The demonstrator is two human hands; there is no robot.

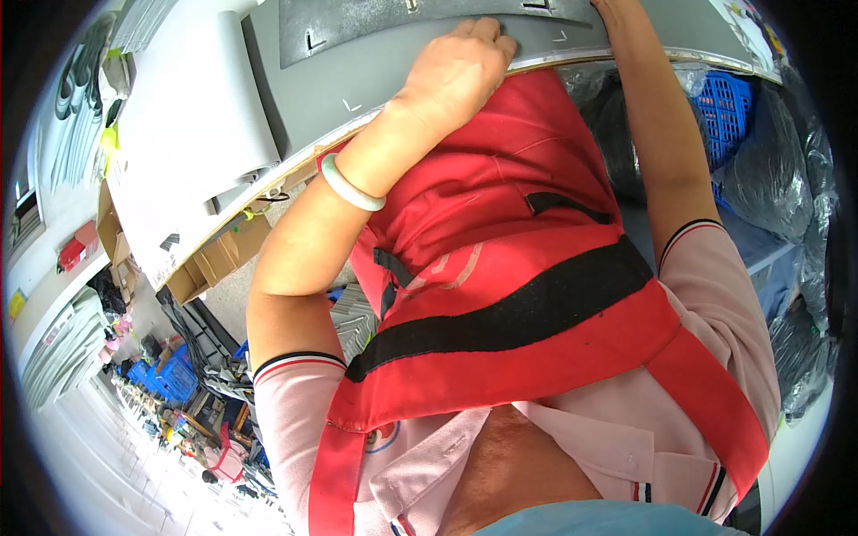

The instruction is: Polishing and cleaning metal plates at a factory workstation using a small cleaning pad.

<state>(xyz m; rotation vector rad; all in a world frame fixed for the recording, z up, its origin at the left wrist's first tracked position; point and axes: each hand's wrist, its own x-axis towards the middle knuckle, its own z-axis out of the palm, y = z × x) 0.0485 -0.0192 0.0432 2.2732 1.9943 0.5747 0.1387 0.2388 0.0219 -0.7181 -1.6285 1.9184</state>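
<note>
A mottled dark grey template [357, 36] with a curved edge and small L-shaped slots lies on a smooth grey sheet [313, 107] at the table's near edge. Pale L-shaped marks show on the sheet. My left hand [460, 71], below a pale bangle [351, 185], rests on the template's lower edge and the sheet. Its fingers are curled in; whatever they may hold is hidden. At the top edge of the picture my right hand [617, 7] is mostly cut off, close to the template's right end, and its fingers cannot be made out.
A rolled grey sheet [246, 98] lies on the white tabletop [170, 134] to the left. Beneath the table are a cardboard box [219, 255], a blue plastic basket [722, 116] and clear plastic bags [773, 174]. My red apron [500, 179] touches the table edge.
</note>
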